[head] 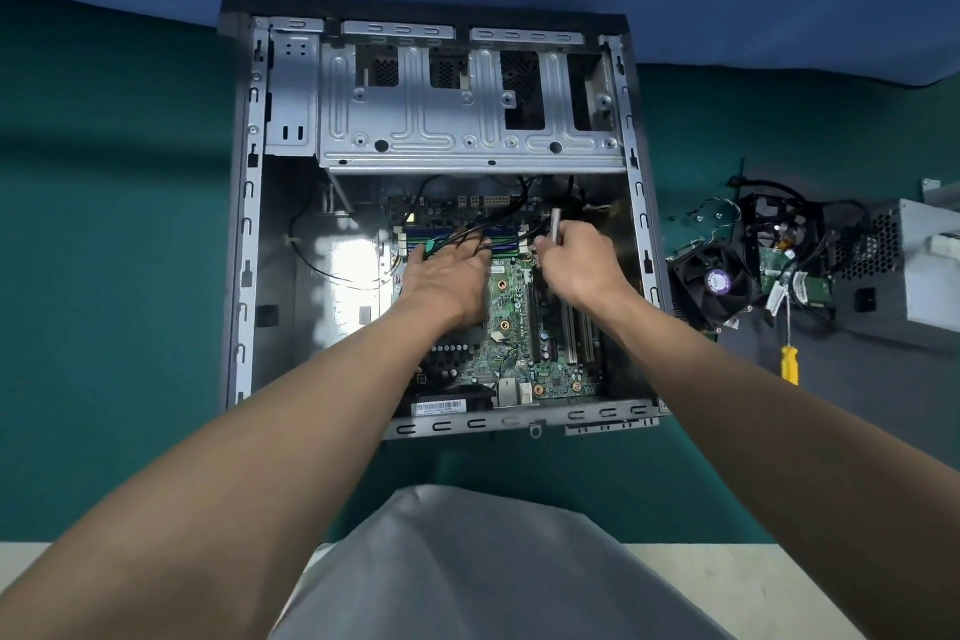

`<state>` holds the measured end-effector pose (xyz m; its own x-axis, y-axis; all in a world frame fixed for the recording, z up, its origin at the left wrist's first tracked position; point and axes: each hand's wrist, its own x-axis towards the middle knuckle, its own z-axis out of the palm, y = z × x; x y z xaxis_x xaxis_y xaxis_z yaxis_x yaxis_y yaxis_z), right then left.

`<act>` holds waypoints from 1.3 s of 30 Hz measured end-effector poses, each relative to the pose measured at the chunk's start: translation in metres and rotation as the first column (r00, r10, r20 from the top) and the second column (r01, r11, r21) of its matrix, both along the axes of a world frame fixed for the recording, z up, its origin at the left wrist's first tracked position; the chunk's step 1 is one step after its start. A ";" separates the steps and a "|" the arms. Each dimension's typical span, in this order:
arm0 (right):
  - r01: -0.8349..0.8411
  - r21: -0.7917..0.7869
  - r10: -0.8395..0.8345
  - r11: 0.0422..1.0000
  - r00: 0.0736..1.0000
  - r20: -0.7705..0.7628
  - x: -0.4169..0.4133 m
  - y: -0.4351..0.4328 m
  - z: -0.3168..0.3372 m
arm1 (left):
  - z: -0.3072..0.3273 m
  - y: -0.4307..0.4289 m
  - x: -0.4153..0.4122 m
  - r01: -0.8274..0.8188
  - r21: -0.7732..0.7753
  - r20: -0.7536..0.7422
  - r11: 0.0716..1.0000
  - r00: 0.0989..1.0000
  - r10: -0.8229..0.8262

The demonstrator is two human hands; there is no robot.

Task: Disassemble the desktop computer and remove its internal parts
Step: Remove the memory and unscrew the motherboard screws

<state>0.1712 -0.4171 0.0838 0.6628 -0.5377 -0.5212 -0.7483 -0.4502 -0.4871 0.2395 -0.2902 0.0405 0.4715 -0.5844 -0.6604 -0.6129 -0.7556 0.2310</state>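
Where both forearms reach up from the bottom of the frame, the open computer case (245,244) lies flat at centre on the green worktop (104,276), its motherboard (511,333) exposed. A yellow-handled screwdriver (789,364) and a removed fan (719,283) lie at right. The left grip (447,276) rests open, fingers spread, on black cables (496,221). The right grip (576,263) pinches a slim grey piece (556,224), too blurred to name. Beyond both sits the drive cage (467,130).

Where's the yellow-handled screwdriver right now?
In the head view, the yellow-handled screwdriver lies on the table right of the open computer case, just below the removed fan.
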 end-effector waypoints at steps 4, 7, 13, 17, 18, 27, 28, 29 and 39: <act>-0.059 -0.144 0.050 0.988 0.997 -0.064 0.005 -0.001 -0.015 | -0.002 0.001 0.000 -0.027 -0.026 -0.017 0.999 1.000 0.026; -0.016 -0.246 -0.011 0.969 0.994 -0.108 0.006 0.002 -0.025 | -0.004 0.002 0.002 -0.037 -0.043 -0.029 0.998 0.999 0.036; 0.021 -0.288 -0.057 0.957 0.991 -0.117 0.011 0.005 -0.035 | -0.008 0.002 0.003 -0.049 -0.041 -0.029 0.998 0.998 0.047; 0.011 -0.362 -0.065 0.932 0.988 -0.139 0.014 0.008 -0.037 | -0.009 0.002 0.003 -0.043 -0.040 -0.027 0.998 0.999 0.042; 0.010 -0.383 -0.071 0.924 0.987 -0.147 0.014 0.009 -0.038 | -0.009 0.003 0.003 -0.045 -0.044 -0.024 0.998 0.999 0.044; 0.076 -0.420 -0.152 0.904 0.977 -0.151 0.016 0.019 -0.037 | -0.008 0.003 0.002 -0.029 -0.045 -0.002 0.999 1.000 0.029; 0.082 -0.424 -0.159 0.902 0.976 -0.148 0.016 0.020 -0.037 | -0.008 0.004 0.002 -0.028 -0.039 0.000 0.999 1.000 0.028; 0.090 -0.427 -0.166 0.900 0.975 -0.145 0.017 0.022 -0.037 | -0.008 0.003 0.002 -0.028 -0.034 0.000 0.999 1.000 0.028; 0.176 -0.387 -0.218 0.905 0.974 -0.068 0.015 0.023 -0.027 | -0.007 0.001 0.001 -0.023 -0.029 0.011 0.999 1.000 0.023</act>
